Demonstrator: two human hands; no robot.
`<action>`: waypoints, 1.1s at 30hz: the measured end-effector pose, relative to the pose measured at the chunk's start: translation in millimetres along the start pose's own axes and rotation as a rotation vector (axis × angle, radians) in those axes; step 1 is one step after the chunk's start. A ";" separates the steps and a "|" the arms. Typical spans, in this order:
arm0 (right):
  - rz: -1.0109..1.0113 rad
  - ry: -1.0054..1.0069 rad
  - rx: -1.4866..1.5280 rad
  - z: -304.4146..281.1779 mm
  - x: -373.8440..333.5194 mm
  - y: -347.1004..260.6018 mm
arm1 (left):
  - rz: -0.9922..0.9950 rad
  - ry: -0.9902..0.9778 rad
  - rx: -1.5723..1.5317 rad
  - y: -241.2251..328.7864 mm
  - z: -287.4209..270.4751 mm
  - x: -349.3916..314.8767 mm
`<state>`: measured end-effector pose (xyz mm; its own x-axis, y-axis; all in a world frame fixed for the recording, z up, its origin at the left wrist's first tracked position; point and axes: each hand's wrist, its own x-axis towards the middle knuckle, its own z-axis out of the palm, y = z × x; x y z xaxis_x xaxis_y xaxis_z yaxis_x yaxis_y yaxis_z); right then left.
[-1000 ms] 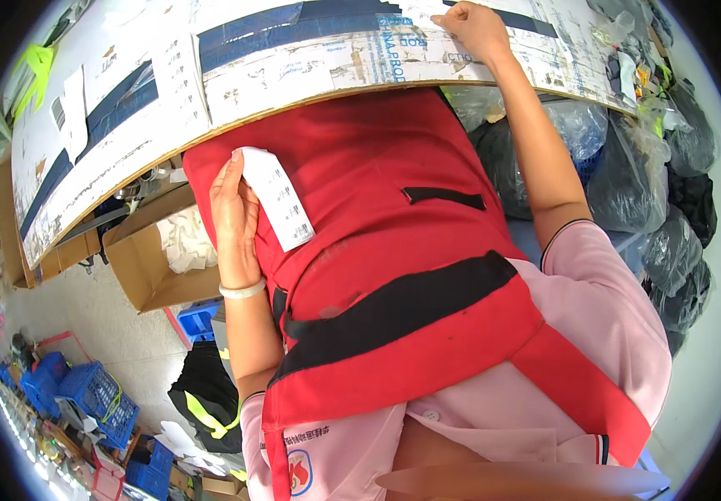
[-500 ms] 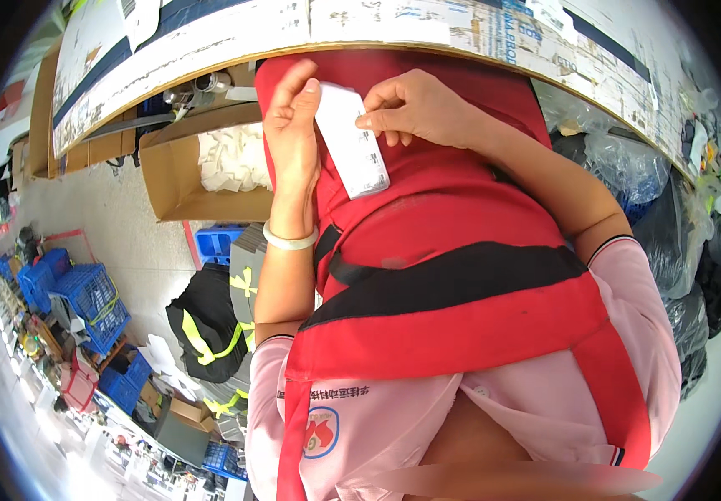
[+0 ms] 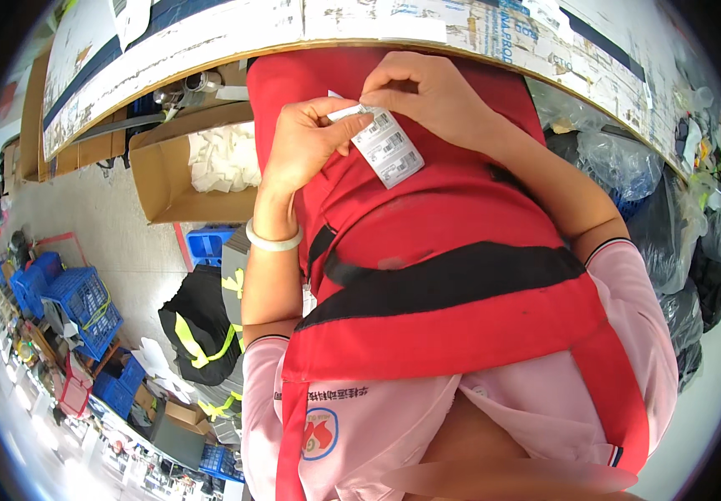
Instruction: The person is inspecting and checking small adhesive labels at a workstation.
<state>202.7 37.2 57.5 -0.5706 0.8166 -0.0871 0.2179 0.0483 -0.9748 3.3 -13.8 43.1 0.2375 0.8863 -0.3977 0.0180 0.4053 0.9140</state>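
Note:
A small white sheet of printed labels [image 3: 392, 156] hangs over my red apron, its rows of black print facing up. My left hand [image 3: 314, 140] pinches the sheet's upper left part between thumb and bent fingers. Right beside it, my right hand [image 3: 431, 93] is closed in a pinch at the sheet's top edge, thumb and index tip together. Whether those tips grip the sheet itself or one label from it is too small to make out. A pale bangle circles my left wrist.
Ahead of my lap runs the edge of a worn white tabletop [image 3: 235, 57]. A cardboard box [image 3: 160, 188] of cream-coloured pieces stands at left, with blue crates [image 3: 85, 305] and a black bundle with yellow ties [image 3: 202, 326] farther down. Clear plastic bags [image 3: 661, 225] crowd the right.
My left fingers, spread beside the sheet before, have closed on it. My right hand has moved from the sheet's right side to its top edge. The sheet has shifted right, showing more print.

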 end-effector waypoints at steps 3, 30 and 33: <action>-0.174 -0.015 -0.394 -9.4 1.9 2.4 | 0.031 -0.024 -0.034 -7.9 3.4 7.8; 0.354 0.233 0.052 -78.5 34.7 7.2 | -0.080 0.088 -0.184 -35.5 -8.8 31.2; 0.362 0.218 0.029 -78.6 35.4 4.8 | -0.080 0.085 -0.178 -35.8 -9.5 31.0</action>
<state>245.8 111.5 65.8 -0.2801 0.8804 -0.3827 0.3494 -0.2778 -0.8948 0.8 1.2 -2.8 0.1591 0.8624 -0.4806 -0.1406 0.5016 0.8536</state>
